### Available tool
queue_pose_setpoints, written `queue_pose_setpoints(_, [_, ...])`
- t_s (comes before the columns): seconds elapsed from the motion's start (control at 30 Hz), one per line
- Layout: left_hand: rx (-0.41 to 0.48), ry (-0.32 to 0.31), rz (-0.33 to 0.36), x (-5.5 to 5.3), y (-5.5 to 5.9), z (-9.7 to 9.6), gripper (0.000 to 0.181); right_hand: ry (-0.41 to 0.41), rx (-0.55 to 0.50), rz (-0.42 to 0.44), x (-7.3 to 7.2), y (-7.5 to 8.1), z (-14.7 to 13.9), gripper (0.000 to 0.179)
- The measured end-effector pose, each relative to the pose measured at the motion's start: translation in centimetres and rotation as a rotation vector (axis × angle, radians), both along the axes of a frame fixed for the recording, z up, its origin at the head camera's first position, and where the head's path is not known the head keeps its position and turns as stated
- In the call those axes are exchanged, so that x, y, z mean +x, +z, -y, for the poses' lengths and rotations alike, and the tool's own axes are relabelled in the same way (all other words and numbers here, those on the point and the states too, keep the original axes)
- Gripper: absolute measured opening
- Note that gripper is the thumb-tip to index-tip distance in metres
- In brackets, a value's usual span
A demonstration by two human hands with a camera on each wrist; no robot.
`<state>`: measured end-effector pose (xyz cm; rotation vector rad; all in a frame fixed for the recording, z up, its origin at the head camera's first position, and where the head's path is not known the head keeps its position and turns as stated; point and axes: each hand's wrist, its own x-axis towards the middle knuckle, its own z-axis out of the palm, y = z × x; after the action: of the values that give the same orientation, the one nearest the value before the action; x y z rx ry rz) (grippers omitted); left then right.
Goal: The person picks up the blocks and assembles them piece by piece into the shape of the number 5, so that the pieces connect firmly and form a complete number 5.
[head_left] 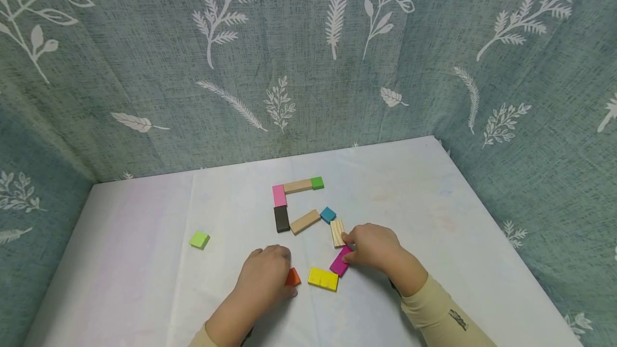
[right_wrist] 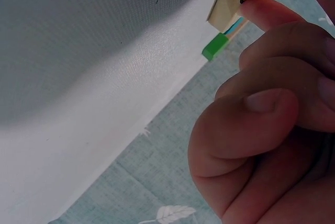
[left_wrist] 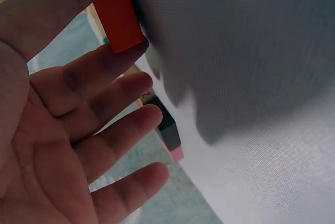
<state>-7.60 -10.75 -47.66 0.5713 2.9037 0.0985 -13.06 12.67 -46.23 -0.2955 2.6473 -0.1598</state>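
Note:
My left hand (head_left: 267, 269) pinches an orange block (left_wrist: 119, 17) between thumb and index finger, close to the white cloth; its other fingers are spread. My right hand (head_left: 373, 245) has its thumb and index finger about the upper end of a magenta block (head_left: 340, 262). That index fingertip also touches a pale striped wooden block (head_left: 337, 233), while the other fingers curl inward in the right wrist view. A yellow block (head_left: 323, 279) lies between the hands, near the magenta one's lower end. Part of the magenta block is hidden by the hand.
A bent row continues with a blue block (head_left: 328, 215), a tan block (head_left: 305, 222), a black block (head_left: 281, 219), a pink block (head_left: 279, 195), another tan block (head_left: 298, 186) and a green block (head_left: 317, 182). One lime block (head_left: 199, 239) lies apart, left. Patterned curtains (head_left: 299, 68) surround the table.

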Motion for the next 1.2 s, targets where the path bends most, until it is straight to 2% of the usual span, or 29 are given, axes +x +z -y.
queue_pose_setpoints(0.43, [0.006, -0.031, -0.057, -0.4, -0.1, -0.6, 0.057, 0.009, -0.005, 0.0, 0.0, 0.0, 0.0, 0.051])
queue_pose_setpoints(0.87, [0.026, -0.014, 0.001, -0.5, -0.1, -1.1, 0.061, 0.004, -0.006, 0.007, 0.0, 0.0, 0.0, 0.052])
queue_pose_setpoints(1.1, [0.044, -0.024, -0.003, -0.4, 0.1, -0.8, 0.05, 0.001, -0.006, 0.006, -0.1, -0.1, 0.0, 0.053])
queue_pose_setpoints(1.2, [0.076, -0.001, -0.013, -0.5, 0.4, 0.1, 0.047, -0.001, -0.009, 0.012, -0.1, -0.1, 0.0, 0.053])
